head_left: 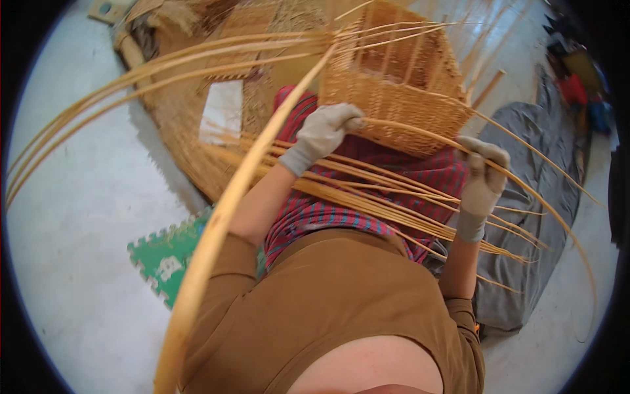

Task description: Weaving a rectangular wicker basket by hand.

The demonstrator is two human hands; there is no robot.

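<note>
Both my hands wear pale grey work gloves. My left hand (328, 128) is closed around the thick end of a long tan wicker rod (413, 128), just in front of the basket. Further along the same rod, my right hand (484, 164) grips it, and its thin tip curves away down the right side. Beyond my hands, a partly woven wicker basket (394, 85) leans tilted at my knees, its inside partly visible. Long stakes stick out from its edges, and one thick stake (246, 174) sweeps close past my left arm. A bundle of loose rods (374, 203) lies across my lap.
A wooden board (177, 125) with a white sheet (222, 108) and plant scraps lies ahead on the left. Curved rods (144, 72) reach far left. A green foam mat (170, 256) is beside me. Grey cloth (518, 276) covers the floor at right, with tools (577, 85) behind.
</note>
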